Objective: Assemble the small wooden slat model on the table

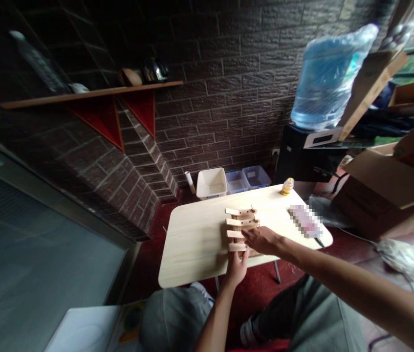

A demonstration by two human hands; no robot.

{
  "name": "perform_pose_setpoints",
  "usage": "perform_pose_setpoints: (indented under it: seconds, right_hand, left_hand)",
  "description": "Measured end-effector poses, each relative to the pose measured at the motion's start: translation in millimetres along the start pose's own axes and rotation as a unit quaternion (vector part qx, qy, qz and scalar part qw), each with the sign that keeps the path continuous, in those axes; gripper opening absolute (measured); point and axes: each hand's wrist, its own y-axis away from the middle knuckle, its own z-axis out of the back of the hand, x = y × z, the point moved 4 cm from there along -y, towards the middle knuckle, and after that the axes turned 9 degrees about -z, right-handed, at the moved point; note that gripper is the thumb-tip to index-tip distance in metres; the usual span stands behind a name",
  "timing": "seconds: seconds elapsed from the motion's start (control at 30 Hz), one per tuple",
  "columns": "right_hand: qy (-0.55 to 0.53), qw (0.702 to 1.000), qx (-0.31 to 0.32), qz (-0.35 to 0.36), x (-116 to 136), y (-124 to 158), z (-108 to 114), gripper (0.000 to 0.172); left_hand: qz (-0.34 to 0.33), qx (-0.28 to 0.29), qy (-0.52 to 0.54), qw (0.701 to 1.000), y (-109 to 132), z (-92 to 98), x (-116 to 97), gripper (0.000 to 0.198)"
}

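Note:
On the pale table lies a small wooden rack (pixel 242 222) with several light slats set side by side across a browner base. Dark dots, perhaps holes or screw heads, mark the two far slats, and small upright bits stand at their right ends. My left hand (pixel 237 268) grips the near end of the rack, thumb and fingers around its edge by the nearest slat. Over the right end of the third slat, my right hand (pixel 261 239) has its fingers bent and drawn together; whatever they pinch is hidden.
The table (pixel 192 244) also bears a yellow-capped bottle (pixel 287 187) and a blurred-out flat object (pixel 305 221). Behind it stand a cream bin (pixel 211 183) and clear plastic boxes (pixel 256 177). A water dispenser (pixel 302 156) and cardboard boxes (pixel 382 190) are at right.

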Motion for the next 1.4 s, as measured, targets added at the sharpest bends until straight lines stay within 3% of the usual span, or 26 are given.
perform_pose_setpoints:
  seconds: [0.27,0.47,0.63,0.8,1.0,1.17,1.3,1.4]
  right_hand:
    - [-0.013,0.998,-0.005,0.054,0.2,12.3,17.1,0.037]
    - [-0.045,0.998,-0.023,0.037,-4.2,2.6,5.1,0.023]
    - [0.014,0.999,-0.036,0.012,-7.1,-6.5,-7.4,0.032]
    - [-0.007,0.999,-0.033,0.010,-6.1,0.8,2.5,0.038]
    - [-0.009,0.998,-0.046,0.039,0.3,1.0,1.8,0.025]
    - [-0.015,0.999,-0.042,-0.006,0.8,-7.0,-4.6,0.031]
    - [-0.018,0.999,-0.013,-0.041,3.6,-0.9,1.4,0.037]
    - [-0.027,1.000,-0.008,-0.013,4.8,7.9,10.7,0.040]
  left_hand:
    - [0.012,0.003,0.021,1.000,-1.6,3.7,0.3,0.053]
    - [0.014,0.020,0.013,1.000,-0.4,4.4,12.2,0.053]
    - [0.003,0.033,-0.003,0.999,0.2,2.8,13.8,0.050]
    - [0.007,0.034,0.008,0.999,-0.8,1.7,11.3,0.053]
    - [0.008,0.026,0.019,0.999,-0.2,0.1,13.6,0.050]
    - [0.012,0.022,0.013,1.000,1.5,0.3,15.6,0.051]
    - [0.011,0.018,0.015,1.000,1.5,0.5,14.1,0.052]
    - [0.016,0.020,0.014,1.000,0.9,-0.1,13.3,0.054]
